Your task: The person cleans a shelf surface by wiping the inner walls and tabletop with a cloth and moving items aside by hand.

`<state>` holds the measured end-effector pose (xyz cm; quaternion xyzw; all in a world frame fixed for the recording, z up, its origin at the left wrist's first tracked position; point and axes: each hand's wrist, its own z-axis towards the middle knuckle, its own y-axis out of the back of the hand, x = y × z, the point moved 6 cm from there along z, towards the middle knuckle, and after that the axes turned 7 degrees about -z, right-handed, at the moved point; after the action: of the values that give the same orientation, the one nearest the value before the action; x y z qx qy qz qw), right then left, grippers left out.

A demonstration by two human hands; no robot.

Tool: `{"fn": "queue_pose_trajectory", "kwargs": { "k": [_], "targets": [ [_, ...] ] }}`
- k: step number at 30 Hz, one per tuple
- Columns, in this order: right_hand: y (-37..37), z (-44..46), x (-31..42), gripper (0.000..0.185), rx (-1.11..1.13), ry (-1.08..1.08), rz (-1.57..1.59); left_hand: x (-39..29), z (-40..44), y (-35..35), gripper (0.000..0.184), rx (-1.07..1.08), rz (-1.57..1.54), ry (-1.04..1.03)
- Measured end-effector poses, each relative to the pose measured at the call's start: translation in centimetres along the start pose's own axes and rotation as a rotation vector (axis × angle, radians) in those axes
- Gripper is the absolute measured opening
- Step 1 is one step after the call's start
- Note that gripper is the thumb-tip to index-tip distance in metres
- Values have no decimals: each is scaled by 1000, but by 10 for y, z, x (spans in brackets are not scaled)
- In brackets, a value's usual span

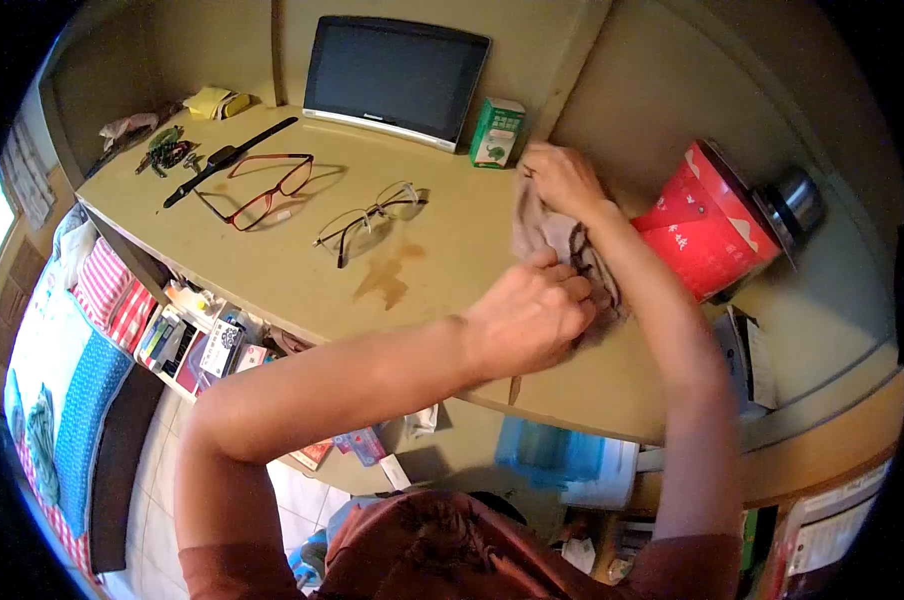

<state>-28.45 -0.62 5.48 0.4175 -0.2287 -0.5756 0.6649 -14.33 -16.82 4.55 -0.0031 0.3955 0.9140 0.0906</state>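
A pale cloth with dark edging (539,228) lies on the desk. My left hand (537,312) is closed over its near end. My right hand (562,180) has its fingers pressed together on the far end, close to a green and white box (497,133). To the left of the cloth, a brown wet patch (387,277) marks the desktop. Thin-framed glasses (372,215) rest just beyond the patch, and red-framed glasses (270,198) lie farther left.
A dark-screened tablet (397,78) leans at the back wall. A black watch (227,158) and some keys (192,160) lie left on the desk (342,300). A red container (707,225) and a metal cup (797,203) are at right. Below is a blue bin (547,450).
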Motion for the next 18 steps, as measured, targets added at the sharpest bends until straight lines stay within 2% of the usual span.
{"fn": "queue_pose_trajectory", "kwargs": {
  "k": [3,5,9,11,17,18],
  "targets": [
    [3,-3,-3,8,-5,-20,52,3,-2,1,16,-48,6,2],
    [-2,0,-2,6,-51,18,-41,2,1,-5,15,-82,19,-18],
    [-4,-5,-8,6,-70,1,-50,-2,1,-12,15,-62,15,-34],
    [0,-8,-15,7,20,-32,-20,2,0,-7,15,-61,22,5],
    [-5,3,-6,6,-58,7,-16,-3,4,-14,11,-48,45,-72],
    [-5,1,-7,6,-47,11,-8,-2,2,-14,17,-41,45,-42]
  ]
}}
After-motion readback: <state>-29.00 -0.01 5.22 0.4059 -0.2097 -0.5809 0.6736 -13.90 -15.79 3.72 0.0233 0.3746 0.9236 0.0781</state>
